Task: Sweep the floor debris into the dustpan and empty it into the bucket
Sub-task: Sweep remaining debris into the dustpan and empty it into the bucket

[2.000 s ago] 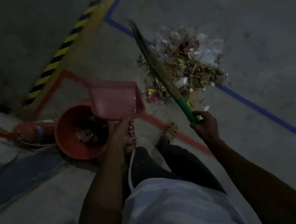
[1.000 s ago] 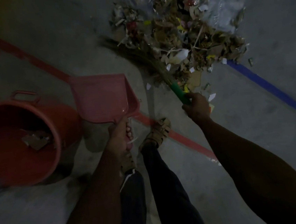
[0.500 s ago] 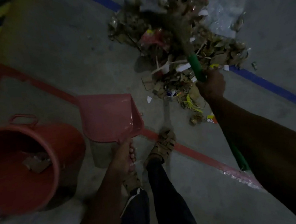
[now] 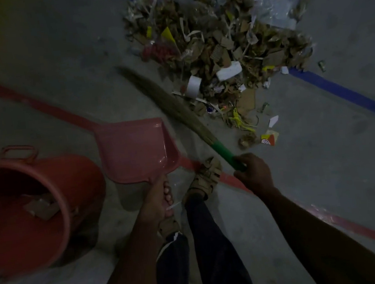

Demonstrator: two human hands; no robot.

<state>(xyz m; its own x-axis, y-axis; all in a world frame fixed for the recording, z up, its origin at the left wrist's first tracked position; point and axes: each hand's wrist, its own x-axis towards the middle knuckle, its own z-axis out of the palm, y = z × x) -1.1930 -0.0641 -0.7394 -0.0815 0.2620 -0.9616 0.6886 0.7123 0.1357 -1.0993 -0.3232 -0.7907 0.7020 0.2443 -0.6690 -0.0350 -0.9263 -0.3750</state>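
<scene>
1. One grey concrete floor [image 4: 47,71] filled the view, crossed by a red tape line [image 4: 39,106] and a blue tape line [image 4: 343,89]
2. Most of the debris [image 4: 222,43] lay heaped at the top, across the blue line: cardboard scraps, paper, clear plastic and a white tape roll [image 4: 193,85]
3. Left of the person's legs stood the orange bucket [image 4: 74,176], with a few cardboard bits inside
4. Just beside it was the pink dustpan [image 4: 134,152], empty, its mouth pointing toward the heap; whether it touched the floor I cannot tell
5. Blurred, the broom [image 4: 178,110] slanted between dustpan and heap, bristles up-left
6. Curled round the dustpan's handle was the left hand [image 4: 156,203]
7. Gripping the broom's green handle was the right hand [image 4: 254,174], fingers wrapped round it
</scene>
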